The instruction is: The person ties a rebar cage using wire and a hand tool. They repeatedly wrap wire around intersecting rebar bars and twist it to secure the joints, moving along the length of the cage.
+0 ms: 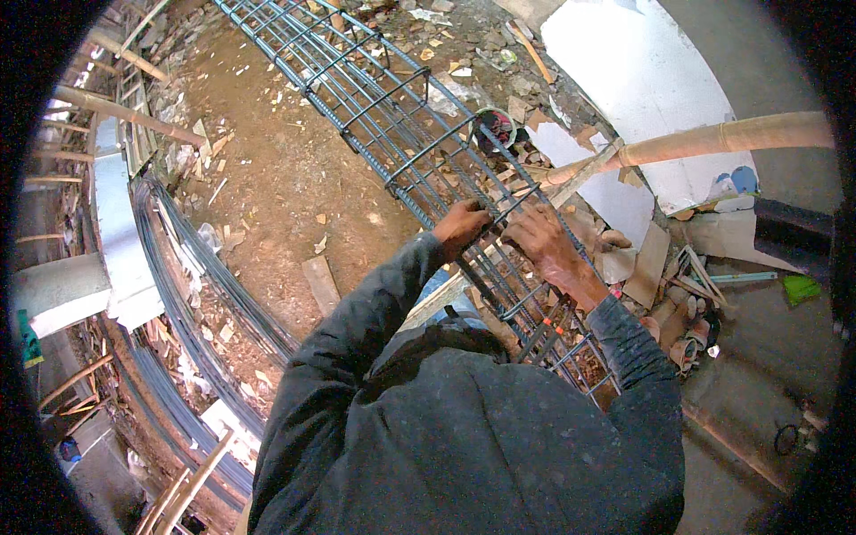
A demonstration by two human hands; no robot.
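Observation:
A long cage of steel rebar, with square stirrups tied around its lengthwise bars, runs from the far left down past my front. My left hand is closed at the cage's left side, its fingertips pinched by a stirrup. Just across from it, my right hand reaches over the right-hand bars with its fingers bent down among them. Whatever the fingertips hold is too small or hidden to make out. Below my right hand, a dark tool with orange-red marks rests on the bars.
Bundles of thin steel bars lie to the left. A bamboo pole crosses at the right, near white sheets. A round container stands beyond the cage. Dirt, wood scraps and rubble cover the ground.

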